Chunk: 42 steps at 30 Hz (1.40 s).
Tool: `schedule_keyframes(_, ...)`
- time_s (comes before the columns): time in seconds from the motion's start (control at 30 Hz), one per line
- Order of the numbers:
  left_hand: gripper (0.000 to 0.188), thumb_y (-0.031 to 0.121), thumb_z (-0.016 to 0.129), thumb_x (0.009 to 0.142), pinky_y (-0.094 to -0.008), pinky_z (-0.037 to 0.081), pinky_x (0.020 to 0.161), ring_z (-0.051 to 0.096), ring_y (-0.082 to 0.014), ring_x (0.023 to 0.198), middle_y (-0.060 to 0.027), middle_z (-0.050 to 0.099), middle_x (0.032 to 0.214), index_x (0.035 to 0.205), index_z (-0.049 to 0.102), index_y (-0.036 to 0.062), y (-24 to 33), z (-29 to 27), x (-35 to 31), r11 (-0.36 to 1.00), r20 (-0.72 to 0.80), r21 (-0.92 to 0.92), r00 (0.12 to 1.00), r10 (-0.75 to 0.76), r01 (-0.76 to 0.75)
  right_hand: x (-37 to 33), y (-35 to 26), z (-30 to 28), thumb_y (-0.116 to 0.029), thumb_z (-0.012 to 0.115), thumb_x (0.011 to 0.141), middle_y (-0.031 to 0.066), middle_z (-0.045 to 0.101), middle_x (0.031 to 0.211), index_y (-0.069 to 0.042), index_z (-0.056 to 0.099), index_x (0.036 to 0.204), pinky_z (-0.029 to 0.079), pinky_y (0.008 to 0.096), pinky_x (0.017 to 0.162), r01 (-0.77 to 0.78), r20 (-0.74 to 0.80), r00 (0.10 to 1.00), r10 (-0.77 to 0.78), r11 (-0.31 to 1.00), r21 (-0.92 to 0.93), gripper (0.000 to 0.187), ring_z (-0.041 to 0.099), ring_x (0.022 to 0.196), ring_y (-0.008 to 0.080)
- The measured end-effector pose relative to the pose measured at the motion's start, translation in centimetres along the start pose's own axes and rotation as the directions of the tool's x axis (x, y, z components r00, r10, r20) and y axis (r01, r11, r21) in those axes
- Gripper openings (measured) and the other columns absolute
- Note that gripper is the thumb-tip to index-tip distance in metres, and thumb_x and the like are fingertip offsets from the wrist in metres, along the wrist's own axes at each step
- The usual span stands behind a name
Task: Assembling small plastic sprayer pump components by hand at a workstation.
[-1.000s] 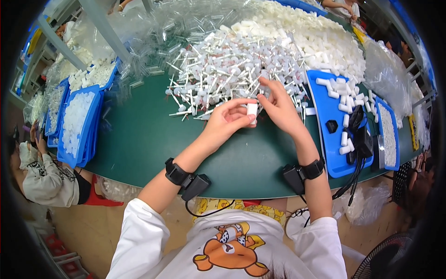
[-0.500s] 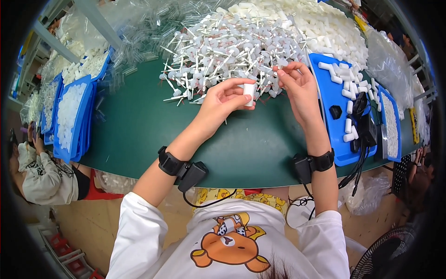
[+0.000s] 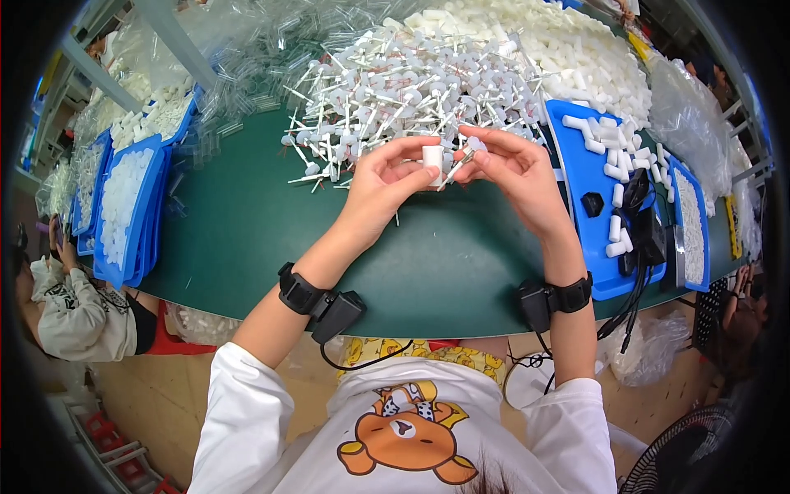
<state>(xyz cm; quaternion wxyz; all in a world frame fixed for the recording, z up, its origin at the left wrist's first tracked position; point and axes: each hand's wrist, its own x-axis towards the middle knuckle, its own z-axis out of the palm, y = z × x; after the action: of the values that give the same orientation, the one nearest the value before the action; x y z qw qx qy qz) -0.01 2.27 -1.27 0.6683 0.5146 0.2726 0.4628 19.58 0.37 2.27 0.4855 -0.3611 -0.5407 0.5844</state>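
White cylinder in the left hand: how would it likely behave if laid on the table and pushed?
The white cylinder would probably roll on its side, given its rounded wall. Stood on end, it may tip easily, being taller than wide. It seems fairly stiff: the left hand pinches it without visible denting.

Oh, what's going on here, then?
At a green table, a person's left hand holds a white cylinder and the right hand a thin stemmed piece with a pale round end, close beside it. I can't tell whether they touch. Beyond the hands lies a heap of similar stemmed pieces; to the right, a blue tray holds more white cylinders.
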Motion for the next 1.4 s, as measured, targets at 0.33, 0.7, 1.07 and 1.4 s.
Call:
schedule_keyframes(0.33,0.039,0.008,0.059,0.085,-0.0320,0.052,0.082,0.060,-0.0171,0.093,-0.0114,0.059,0.105,0.120,0.047,-0.0035,-0.3,-0.2,0.1,0.994,0.094,-0.063,0.992,-0.085,0.091,0.2,2.1,1.2,-0.009,0.064,0.081,0.0080,0.063,0.095,-0.003,0.065,0.104,0.047,0.0224,0.072,0.306,0.022,0.945,-0.326,0.858,-0.412,0.024,0.059,0.084,0.0120)
schedule_keyframes(0.7,0.032,0.008,0.053,0.089,-0.0324,0.055,0.080,0.062,-0.0161,0.088,-0.0106,0.061,0.100,0.117,0.051,-0.0054,-0.1,0.7,-0.1,0.980,0.044,-0.078,0.983,-0.180,0.183,0.5,2.7,0.2,-0.015,0.064,0.082,0.0040,0.061,0.084,-0.005,0.068,0.099,0.041,0.0210,0.062,0.245,0.002,0.960,-0.278,0.842,-0.480,0.020,0.052,0.071,0.0084)
schedule_keyframes(1.07,0.032,0.006,0.053,0.087,-0.0327,0.055,0.080,0.064,-0.0193,0.087,-0.0133,0.060,0.101,0.116,0.051,-0.0079,-0.4,0.8,-0.5,0.983,0.088,0.004,0.979,-0.183,0.183,0.2,1.7,0.2,-0.016,0.064,0.082,0.0025,0.052,0.079,-0.002,0.061,0.090,0.039,0.0237,0.062,0.296,0.137,0.953,-0.269,0.742,-0.601,0.017,0.045,0.065,0.0099)
schedule_keyframes(1.4,0.031,0.005,0.054,0.085,-0.0296,0.054,0.077,0.063,-0.0165,0.084,-0.0117,0.061,0.099,0.114,0.053,-0.0074,-0.6,0.5,-0.5,0.969,0.145,0.101,0.960,-0.239,0.226,0.0,1.5,-0.6,-0.015,0.065,0.081,0.0034,0.056,0.083,0.000,0.058,0.091,0.044,0.0246,0.068,0.231,0.202,0.969,-0.141,0.805,-0.547,0.018,0.053,0.074,0.0106)
